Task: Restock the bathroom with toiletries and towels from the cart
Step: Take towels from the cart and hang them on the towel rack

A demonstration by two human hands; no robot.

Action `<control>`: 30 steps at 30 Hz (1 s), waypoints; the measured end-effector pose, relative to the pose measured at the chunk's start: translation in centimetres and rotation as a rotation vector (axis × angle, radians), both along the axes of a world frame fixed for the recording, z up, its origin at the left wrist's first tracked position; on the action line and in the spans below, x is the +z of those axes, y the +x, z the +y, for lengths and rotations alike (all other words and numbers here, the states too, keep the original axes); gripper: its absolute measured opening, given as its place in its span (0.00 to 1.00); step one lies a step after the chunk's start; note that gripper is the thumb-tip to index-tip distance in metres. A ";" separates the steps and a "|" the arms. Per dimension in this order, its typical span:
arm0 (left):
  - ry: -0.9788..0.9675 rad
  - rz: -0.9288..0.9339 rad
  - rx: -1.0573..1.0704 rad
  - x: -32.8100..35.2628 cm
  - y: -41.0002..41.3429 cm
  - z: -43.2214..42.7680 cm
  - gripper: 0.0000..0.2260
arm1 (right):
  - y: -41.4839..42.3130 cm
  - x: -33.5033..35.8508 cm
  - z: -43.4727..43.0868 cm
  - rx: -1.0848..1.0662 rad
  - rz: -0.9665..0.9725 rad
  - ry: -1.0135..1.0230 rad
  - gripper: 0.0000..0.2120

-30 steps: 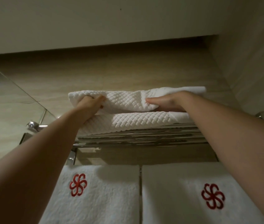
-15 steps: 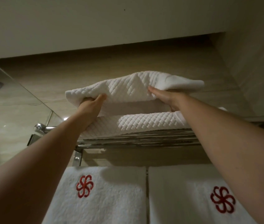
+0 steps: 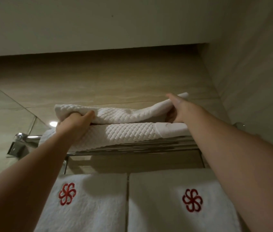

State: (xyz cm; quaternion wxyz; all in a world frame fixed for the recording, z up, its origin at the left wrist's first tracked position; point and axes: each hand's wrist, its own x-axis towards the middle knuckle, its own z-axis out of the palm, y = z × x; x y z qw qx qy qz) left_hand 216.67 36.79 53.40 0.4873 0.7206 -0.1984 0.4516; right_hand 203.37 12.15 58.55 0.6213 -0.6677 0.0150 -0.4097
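Observation:
A folded white waffle towel [image 3: 124, 115] lies on top of a second folded waffle towel [image 3: 129, 133] on the chrome wall rack [image 3: 132, 149] above me. My left hand [image 3: 75, 123] grips the top towel's left end, thumb on its front. My right hand [image 3: 177, 108] holds the top towel's right end and lifts it off the lower towel; its fingers are partly hidden under the cloth.
Two white towels with red flower logos, the left logo towel [image 3: 88, 203] and the right logo towel [image 3: 179, 201], hang below the rack. A glass panel [image 3: 3, 121] with a chrome fitting [image 3: 20, 137] stands at the left. A side wall [image 3: 252, 81] closes in on the right, ceiling above.
My right hand has slid from the towel's middle to its right end and raised that end. The towel's hump has flattened. My left hand stays at the left end.

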 end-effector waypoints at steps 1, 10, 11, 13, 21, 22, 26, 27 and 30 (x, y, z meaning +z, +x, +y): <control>-0.023 0.008 -0.013 0.0 -0.2 0.0 0.29 | -0.3 -0.1 -0.1 0.047 -0.063 0.065 0.30; -0.588 -0.001 -0.259 0.0 -1.4 0.0 0.21 | -0.1 -1.2 1.0 -0.024 -0.636 0.282 0.18; -0.625 -0.013 -0.248 -0.1 -1.4 -0.1 0.20 | -0.2 -1.3 1.1 -0.077 -0.668 0.279 0.13; -0.683 -0.043 -0.240 -0.5 -1.4 -0.2 0.22 | -0.4 -1.7 1.4 -0.209 -0.716 0.271 0.06; -0.605 -0.005 -0.192 -1.6 -1.6 0.0 0.25 | -1.3 -2.3 1.8 -0.599 -0.637 0.095 0.12; -0.589 0.001 -0.204 -1.6 -1.6 0.2 0.25 | -1.5 -2.4 1.6 -0.536 -0.649 0.153 0.12; -0.560 -0.004 -0.221 -1.9 -1.6 0.2 0.22 | -2.8 -3.9 1.1 -0.390 -0.677 0.253 0.04; -0.561 -0.007 -0.216 -2.0 -1.7 0.1 0.22 | -2.9 -4.5 0.8 -0.438 -0.642 0.204 0.03; -0.543 0.008 -0.203 -2.4 -1.6 0.1 0.24 | -2.9 -6.2 -0.2 -0.637 -0.558 -0.018 0.04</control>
